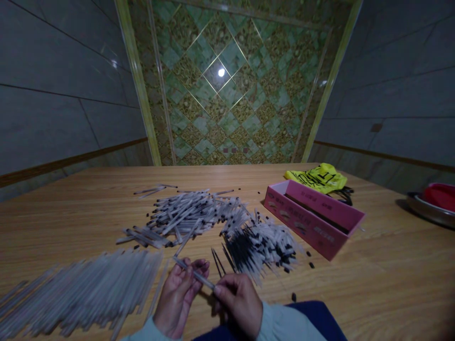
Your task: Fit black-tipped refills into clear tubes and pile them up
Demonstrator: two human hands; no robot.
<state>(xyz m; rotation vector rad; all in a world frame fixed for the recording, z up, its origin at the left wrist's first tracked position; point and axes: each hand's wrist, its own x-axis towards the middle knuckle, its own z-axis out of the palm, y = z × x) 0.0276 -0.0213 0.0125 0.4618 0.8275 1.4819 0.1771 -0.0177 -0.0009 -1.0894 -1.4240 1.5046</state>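
Between my two hands, at the table's front edge, a thin greyish tube (202,277) slants down to the right. My left hand (182,293) has its thumb and fingers closed on the tube's upper left part. With thumb and forefinger my right hand (239,300) pinches its lower right end. Just beyond lie thin dark sticks (239,251) beside a heap of short whitish pieces with black parts (275,239). Farther back is a pile of dark-tipped tubes (188,213). Many clear tubes (95,284) lie side by side at the left.
On the wooden table (71,203), an open pink box (305,218) stands right of the piles, with a yellow bag (320,177) behind it. A metal tray holding something red (441,196) sits at the far right. Small black caps (312,265) are scattered near the box.
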